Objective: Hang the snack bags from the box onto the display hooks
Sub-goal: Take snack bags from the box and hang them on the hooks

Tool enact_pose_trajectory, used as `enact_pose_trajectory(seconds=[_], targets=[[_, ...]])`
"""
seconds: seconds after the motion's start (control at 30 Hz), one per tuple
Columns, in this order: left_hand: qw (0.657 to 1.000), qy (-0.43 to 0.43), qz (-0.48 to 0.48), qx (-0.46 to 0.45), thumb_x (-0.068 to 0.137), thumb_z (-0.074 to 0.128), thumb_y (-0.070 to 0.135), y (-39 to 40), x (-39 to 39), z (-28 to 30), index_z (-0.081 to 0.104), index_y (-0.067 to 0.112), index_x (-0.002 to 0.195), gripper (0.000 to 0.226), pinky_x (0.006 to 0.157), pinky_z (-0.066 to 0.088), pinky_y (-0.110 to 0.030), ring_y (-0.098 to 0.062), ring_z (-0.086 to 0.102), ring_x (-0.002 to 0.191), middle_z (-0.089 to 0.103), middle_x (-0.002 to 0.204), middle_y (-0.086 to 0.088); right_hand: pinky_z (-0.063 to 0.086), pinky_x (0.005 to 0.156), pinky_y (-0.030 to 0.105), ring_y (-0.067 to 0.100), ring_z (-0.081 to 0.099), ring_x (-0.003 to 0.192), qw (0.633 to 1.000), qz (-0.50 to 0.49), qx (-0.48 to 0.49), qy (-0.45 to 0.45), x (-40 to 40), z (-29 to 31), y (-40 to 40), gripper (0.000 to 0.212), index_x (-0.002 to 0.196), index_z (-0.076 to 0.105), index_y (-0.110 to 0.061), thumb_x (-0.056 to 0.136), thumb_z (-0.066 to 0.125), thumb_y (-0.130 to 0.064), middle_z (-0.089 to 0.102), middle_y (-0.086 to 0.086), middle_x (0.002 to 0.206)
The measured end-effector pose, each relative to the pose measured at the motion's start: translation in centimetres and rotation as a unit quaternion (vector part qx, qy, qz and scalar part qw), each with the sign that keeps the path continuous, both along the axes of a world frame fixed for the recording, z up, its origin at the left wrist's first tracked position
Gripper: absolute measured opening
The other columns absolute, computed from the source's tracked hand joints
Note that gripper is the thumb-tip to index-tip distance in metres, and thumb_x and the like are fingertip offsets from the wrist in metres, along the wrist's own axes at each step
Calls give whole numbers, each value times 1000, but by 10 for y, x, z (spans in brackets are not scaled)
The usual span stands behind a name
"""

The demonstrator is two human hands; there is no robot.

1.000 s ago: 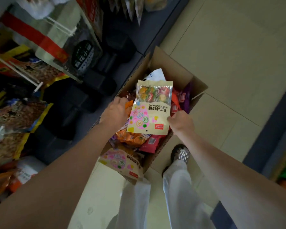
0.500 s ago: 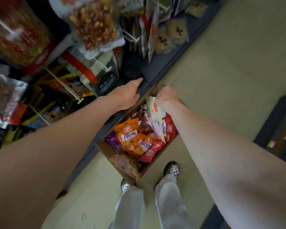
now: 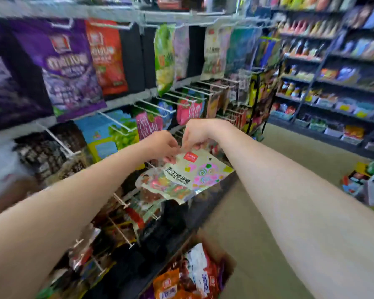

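Shop aisle, hooks [image 3: 117,124] at 11 o'clock, one bag [image 3: 188,175] tilted, top edge toward 12 o'clock, pinched by left hand [image 3: 163,146] and right hand [image 3: 198,133], one box [image 3: 229,264] at 6 o'clock.

Two hands are in view, the left hand [image 3: 160,145] and the right hand [image 3: 198,133], together holding one pale candy bag [image 3: 188,175] by its top edge. One cardboard box [image 3: 229,266] stands on the floor; it shows at least three kinds of bag, namely orange [image 3: 166,284], white [image 3: 200,266] and red [image 3: 212,275], but blur prevents an exact total. On the top rail, one purple bag [image 3: 67,67], one red-orange bag [image 3: 106,57] and one green bag [image 3: 164,59] can be counted; the wire hooks [image 3: 117,124] and shelf goods are too blurred to count.
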State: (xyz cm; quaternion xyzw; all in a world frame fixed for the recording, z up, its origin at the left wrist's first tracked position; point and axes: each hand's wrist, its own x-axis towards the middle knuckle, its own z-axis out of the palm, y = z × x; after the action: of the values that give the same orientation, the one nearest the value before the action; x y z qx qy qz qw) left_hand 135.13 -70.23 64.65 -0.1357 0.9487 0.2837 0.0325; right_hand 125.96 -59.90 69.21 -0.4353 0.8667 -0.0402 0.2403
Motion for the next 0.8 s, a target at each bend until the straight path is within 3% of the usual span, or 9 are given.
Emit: enact_pose_trajectory(seconds=[0.1,0.2,0.3,0.43,0.5,0.6,0.73,0.8], targets=[[998,42,14,-41,93,53,20,5,12,39,70,4,86,25,71,54,-23,8,56,46,72,76,-5,35,33,12,13,44,45,998,6,-66,19,10,29,10,23,102,71,-2,86,56,-7,51,2,55],[995,57,25,-84,92,50,15,11,22,60,64,8,68,29,57,47,-12,9,52,38,73,74,-8,36,32,10,3,49,36,990,9,-139,12,7,41,15,16,96,72,-4,88,58,-7,55,1,58],[990,73,95,-76,90,51,11,4,26,66,58,13,55,35,58,49,-14,8,53,36,67,54,2,46,42,17,7,64,49,979,-10,-200,-49,-9,52,17,12,94,70,-4,87,63,-11,68,9,85],[980,92,176,4,89,54,7,-4,22,76,63,9,61,30,53,55,-16,1,57,39,61,43,7,49,49,20,13,68,55,976,-24,-176,-122,-38,60,16,24,111,64,-2,89,61,-12,65,13,113],[975,100,199,7,89,55,7,-5,9,86,66,6,65,26,53,55,-17,-2,59,41,59,39,8,54,59,26,21,69,65,975,-19,-170,-142,-53,58,16,23,114,61,-1,92,57,-10,61,12,114],[971,105,214,5,88,56,7,3,-26,102,70,-2,74,22,65,57,-29,-16,64,56,60,40,7,55,69,35,36,69,84,971,-10,-192,-145,-86,61,19,16,107,58,-5,95,48,-5,57,10,101],[965,140,221,-24,88,54,8,29,-94,119,67,8,64,27,62,56,-23,-7,61,47,60,41,8,57,71,35,28,66,78,971,17,-206,-119,-154,80,31,14,107,55,-10,94,50,-6,56,11,112],[960,152,232,-39,88,53,8,42,-132,128,70,3,72,24,58,53,-16,-5,60,45,60,40,10,58,70,34,26,66,73,968,37,-212,-129,-193,92,41,15,107,58,-8,94,50,-7,62,12,107]])
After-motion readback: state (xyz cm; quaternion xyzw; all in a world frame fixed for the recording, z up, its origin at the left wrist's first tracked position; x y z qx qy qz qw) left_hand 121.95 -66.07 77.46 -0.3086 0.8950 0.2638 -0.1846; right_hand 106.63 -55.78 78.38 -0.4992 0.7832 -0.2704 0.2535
